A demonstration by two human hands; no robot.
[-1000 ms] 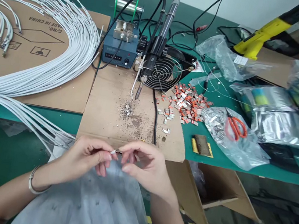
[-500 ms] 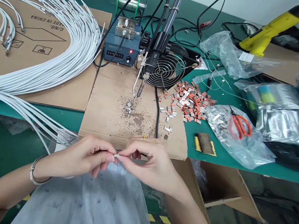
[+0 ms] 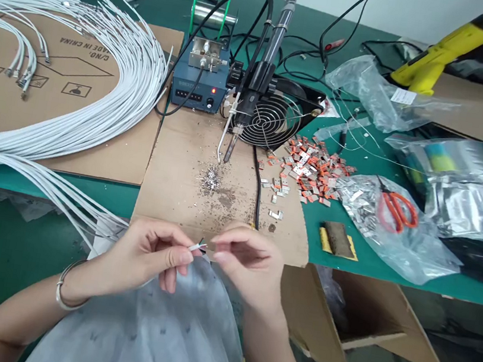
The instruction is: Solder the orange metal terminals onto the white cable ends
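Observation:
My left hand (image 3: 152, 258) pinches the end of a white cable (image 3: 195, 247) between thumb and forefinger, in front of the bench edge. Thin coloured inner wires fan out of the cable's stripped tip, pointing right. Just beyond those wires is my right hand (image 3: 251, 266), its thumb and forefinger apart and nothing visible between them. Above both hands, a soldering iron (image 3: 231, 143) in a stand points down at a cardboard sheet (image 3: 170, 177). Beside its tip hangs a thin solder feed tube (image 3: 221, 145). Solder scraps (image 3: 210, 180) lie scattered below.
A big bundle of white cables (image 3: 132, 94) curves across the left. Right of the iron stand a fan (image 3: 272, 119) and a pile of small metal connectors (image 3: 315, 170). Orange-handled scissors (image 3: 399, 210) rest on a plastic bag (image 3: 420, 254). Behind is a blue soldering station (image 3: 196, 88).
My right hand has let go of the wires at the cable tip and moved slightly right, its fingers parting. The coloured wires now show spread out. The whole view has shifted a little.

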